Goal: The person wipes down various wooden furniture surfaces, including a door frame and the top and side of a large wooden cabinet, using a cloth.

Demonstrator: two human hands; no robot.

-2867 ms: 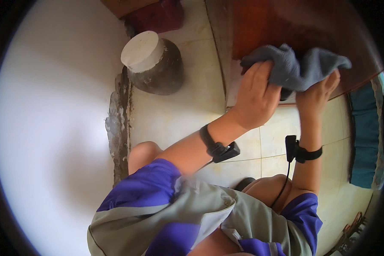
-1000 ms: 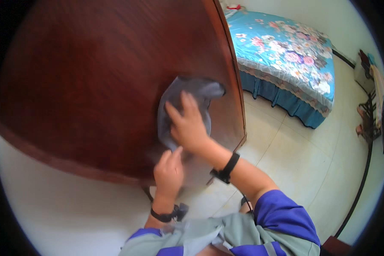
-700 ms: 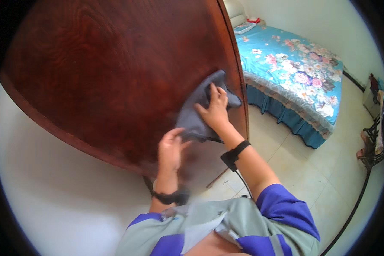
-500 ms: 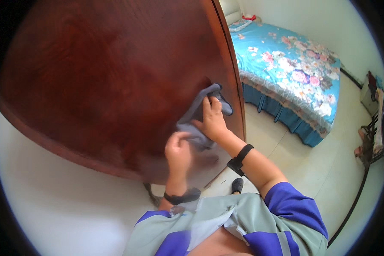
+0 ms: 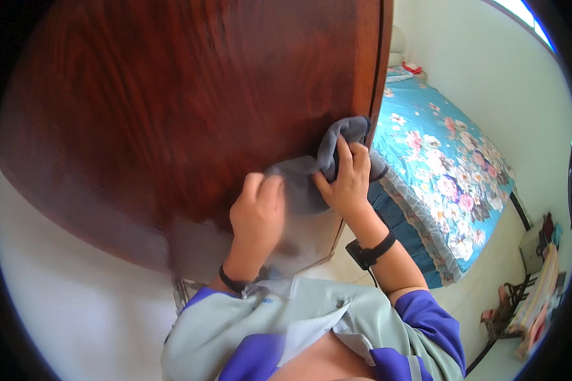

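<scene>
A large dark reddish-brown wooden door (image 5: 190,95) with visible grain fills the upper left. Against its right-hand part lies a grey cloth (image 5: 299,174), bunched up close to the door's edge. My right hand (image 5: 349,181) grips the bunched part, its fingers pressing the cloth to the wood. To the left, my left hand (image 5: 258,213) is closed, fingers curled at the cloth's left end, where the fabric stretches between both hands. Its fingertips are partly hidden. A hazy blur covers the area below the cloth.
Beyond the door's edge stands a bed (image 5: 438,146) with a blue floral cover and a ruffled skirt. A folding rack or chair (image 5: 521,311) with fabric on it stands at the lower right. White wall (image 5: 63,279) lies at the lower left.
My right hand has moved right and slightly up with the cloth, toward the door's edge. The left hand remains at the cloth's left end. The view has shifted, showing more rack.
</scene>
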